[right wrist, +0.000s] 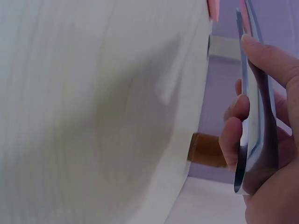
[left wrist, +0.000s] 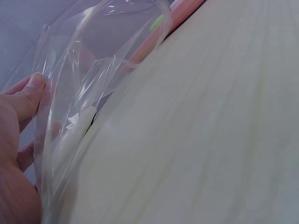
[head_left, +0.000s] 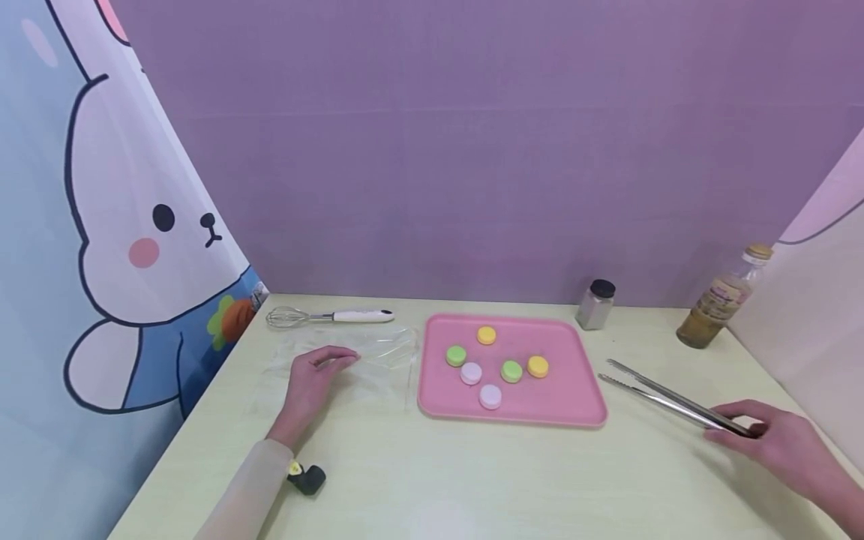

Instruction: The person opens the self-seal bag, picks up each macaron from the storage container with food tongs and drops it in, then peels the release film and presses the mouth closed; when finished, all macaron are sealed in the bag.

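With thumb and fingers my left hand (head_left: 316,379) pinches the edge of a clear plastic bag (head_left: 381,352). In the left wrist view the raised film of the bag (left wrist: 70,107) stands beside the thumb. Over at the right, my right hand (head_left: 776,442) grips metal tongs (head_left: 675,401) near their closed end, their tips pointing toward the tray and slightly parted. Between the hands lies a pink tray (head_left: 432,405) with several macarons: yellow (head_left: 538,366), green (head_left: 511,371) and pale lilac (head_left: 490,397). Nothing is between the tongs' tips.
A whisk (head_left: 337,316) with a white handle lies behind the bag. Behind the tray's right corner stands a black-capped jar (head_left: 596,305). A corked bottle of brown liquid (head_left: 722,300) stands at the table's right rear. A purple backdrop (head_left: 472,150) closes off the back.
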A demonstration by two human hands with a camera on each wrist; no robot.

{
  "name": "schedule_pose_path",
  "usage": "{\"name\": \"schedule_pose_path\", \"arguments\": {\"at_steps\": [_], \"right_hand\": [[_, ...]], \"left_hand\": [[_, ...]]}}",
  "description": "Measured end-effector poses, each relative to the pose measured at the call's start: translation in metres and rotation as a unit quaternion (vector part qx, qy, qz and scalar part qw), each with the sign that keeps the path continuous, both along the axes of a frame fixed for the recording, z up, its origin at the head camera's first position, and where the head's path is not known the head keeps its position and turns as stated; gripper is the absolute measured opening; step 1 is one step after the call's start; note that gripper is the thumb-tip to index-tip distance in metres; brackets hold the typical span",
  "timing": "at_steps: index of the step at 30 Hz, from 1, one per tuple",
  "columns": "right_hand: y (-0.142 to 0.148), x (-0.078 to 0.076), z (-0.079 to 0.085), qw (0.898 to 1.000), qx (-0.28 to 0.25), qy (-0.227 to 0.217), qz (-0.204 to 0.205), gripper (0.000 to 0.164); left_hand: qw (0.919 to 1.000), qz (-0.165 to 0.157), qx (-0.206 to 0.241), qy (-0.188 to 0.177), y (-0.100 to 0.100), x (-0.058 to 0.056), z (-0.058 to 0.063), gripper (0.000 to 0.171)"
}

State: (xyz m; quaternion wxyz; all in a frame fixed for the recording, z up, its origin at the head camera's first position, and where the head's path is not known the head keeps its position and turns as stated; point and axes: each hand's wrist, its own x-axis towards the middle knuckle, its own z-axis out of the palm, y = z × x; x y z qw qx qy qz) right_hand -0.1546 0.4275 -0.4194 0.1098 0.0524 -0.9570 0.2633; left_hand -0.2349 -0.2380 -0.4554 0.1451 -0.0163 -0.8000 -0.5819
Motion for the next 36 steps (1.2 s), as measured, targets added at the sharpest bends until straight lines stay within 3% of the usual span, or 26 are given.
{"name": "schedule_pose_path", "arguments": {"at_steps": [11,24,36], "right_hand": [[-0.033,0.001,0.009,0.998,0.010,0.020,0.067,0.028],[-0.062,-0.005,0.005,0.991,0.062,0.098,0.067,0.034],[-0.084,-0.017,0.002,0.991,0.063,0.102,0.053,0.035]], "left_hand": [[1.0000,-0.003,0.003,-0.001,0.001,0.000,0.001,0.020],[1.0000,-0.004,0.003,-0.001,0.001,0.000,0.000,0.020],[0.9999,-0.007,0.005,0.010,0.000,-0.002,0.000,0.018]]}}
